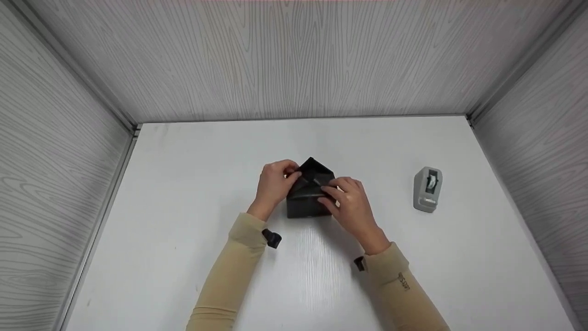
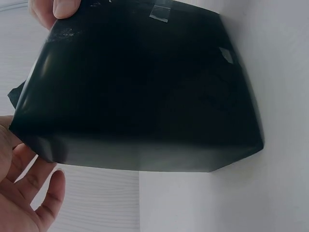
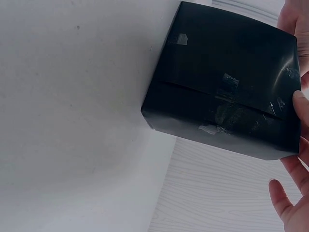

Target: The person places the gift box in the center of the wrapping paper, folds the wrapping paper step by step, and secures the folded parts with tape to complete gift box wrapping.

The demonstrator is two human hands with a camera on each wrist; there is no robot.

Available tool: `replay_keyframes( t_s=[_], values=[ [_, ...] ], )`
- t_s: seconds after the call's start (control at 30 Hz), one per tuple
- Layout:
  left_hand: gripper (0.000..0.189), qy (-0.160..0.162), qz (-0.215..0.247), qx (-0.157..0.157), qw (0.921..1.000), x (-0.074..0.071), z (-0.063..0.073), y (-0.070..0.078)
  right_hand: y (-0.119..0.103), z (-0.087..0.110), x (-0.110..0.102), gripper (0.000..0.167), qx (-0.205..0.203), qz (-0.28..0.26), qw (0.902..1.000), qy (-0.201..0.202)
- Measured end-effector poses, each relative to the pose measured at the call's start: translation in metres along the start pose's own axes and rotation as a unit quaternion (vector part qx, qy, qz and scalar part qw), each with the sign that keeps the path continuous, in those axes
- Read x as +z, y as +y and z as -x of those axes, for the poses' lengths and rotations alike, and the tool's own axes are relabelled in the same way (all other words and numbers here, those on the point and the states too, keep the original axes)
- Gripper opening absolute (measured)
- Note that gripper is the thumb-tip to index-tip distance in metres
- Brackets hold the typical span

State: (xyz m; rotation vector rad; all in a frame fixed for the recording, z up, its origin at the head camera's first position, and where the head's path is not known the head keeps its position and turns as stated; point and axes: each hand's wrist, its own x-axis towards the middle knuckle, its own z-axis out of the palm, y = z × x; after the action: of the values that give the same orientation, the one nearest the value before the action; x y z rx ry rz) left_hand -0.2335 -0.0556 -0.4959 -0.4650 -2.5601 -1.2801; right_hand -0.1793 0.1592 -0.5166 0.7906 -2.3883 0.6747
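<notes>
A box wrapped in black paper (image 1: 303, 209) stands on the white table, the ends of its wrapping paper (image 1: 311, 163) folded up to a peak on top. My left hand (image 1: 275, 184) pinches the paper at the upper left edge between thumb and fingers. From the other side, my right hand (image 1: 351, 202) grips the folded paper near the top right edge, its thumb lower on the front. Bits of clear tape (image 3: 230, 82) stick to the box's side in the right wrist view; another tape strip (image 2: 160, 13) shows in the left wrist view.
On the right part of the table (image 1: 183, 161) stands a grey tape dispenser (image 1: 428, 189) with a roll in it. Wood-grain panels (image 1: 294, 59) rise at the back and on both sides.
</notes>
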Motion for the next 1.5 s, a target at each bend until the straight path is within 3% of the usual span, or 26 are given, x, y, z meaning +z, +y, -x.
replay_keyframes(
  t_s=[0.37,0.7,0.9,1.5],
  values=[
    [0.01,-0.015,-0.008,0.0,0.9999,-0.001,-0.004,0.009,0.001,-0.001,0.001,0.023,0.003,0.001,1.0,0.001],
    [0.008,-0.008,-0.006,-0.005,0.9999,0.001,-0.006,0.008,0.0,0.0,0.001,0.024,0.005,0.001,1.0,-0.004],
    [0.01,0.0,0.011,0.015,0.9998,0.001,-0.006,0.013,0.0,-0.001,0.001,0.022,0.004,0.0,1.0,0.001],
    [0.008,0.017,-0.026,0.052,0.9982,0.003,-0.007,0.025,0.001,0.0,0.001,0.023,0.001,0.008,1.0,-0.001]
  ],
)
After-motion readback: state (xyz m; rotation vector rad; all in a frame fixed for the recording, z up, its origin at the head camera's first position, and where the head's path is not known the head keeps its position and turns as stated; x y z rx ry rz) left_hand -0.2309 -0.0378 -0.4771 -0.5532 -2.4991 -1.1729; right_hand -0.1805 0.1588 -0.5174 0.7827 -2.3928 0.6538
